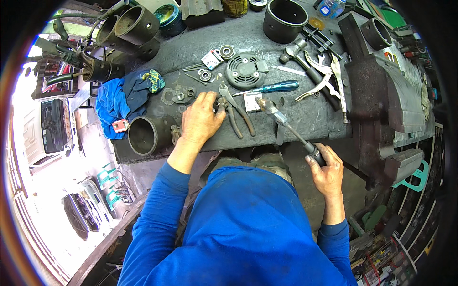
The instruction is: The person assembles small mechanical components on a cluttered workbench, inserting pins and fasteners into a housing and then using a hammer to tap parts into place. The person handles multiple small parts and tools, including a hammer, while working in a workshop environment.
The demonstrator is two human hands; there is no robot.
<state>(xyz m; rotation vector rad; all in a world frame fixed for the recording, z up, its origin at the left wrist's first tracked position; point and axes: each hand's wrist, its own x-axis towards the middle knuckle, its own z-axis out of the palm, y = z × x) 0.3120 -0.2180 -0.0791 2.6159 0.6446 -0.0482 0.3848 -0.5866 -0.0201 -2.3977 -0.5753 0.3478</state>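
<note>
Left hand [200,119] lies flat, palm down, just left of centre frame on the dark table [310,119], fingers spread and pointing up-frame, fingertips touching a small metal part [221,102] beside the pliers [236,114]; it grips nothing that I can see. Right hand [327,169] sits lower right, off the table's front edge, fist wrapped tight around the black handle of a long tool [281,121] whose shaft runs up-left, its clear-and-metal head resting on the table just right of the pliers. Both blue sleeves come up from the bottom edge, hands well apart. Above the pliers sits a round grey finned cover [244,70], and to its right a blue-handled screwdriver [274,87] lies nearly level. Further right, a hammer [305,62] and locking pliers [319,83] crowd the upper right. Bearings and washers [224,51] scatter near the top centre. A blue rag [119,102] is bunched at the left end of the table, with a dark cylinder [145,135] lying on its side just below it, close to the left wrist. A large black ring [285,19] stands at the top.
</note>
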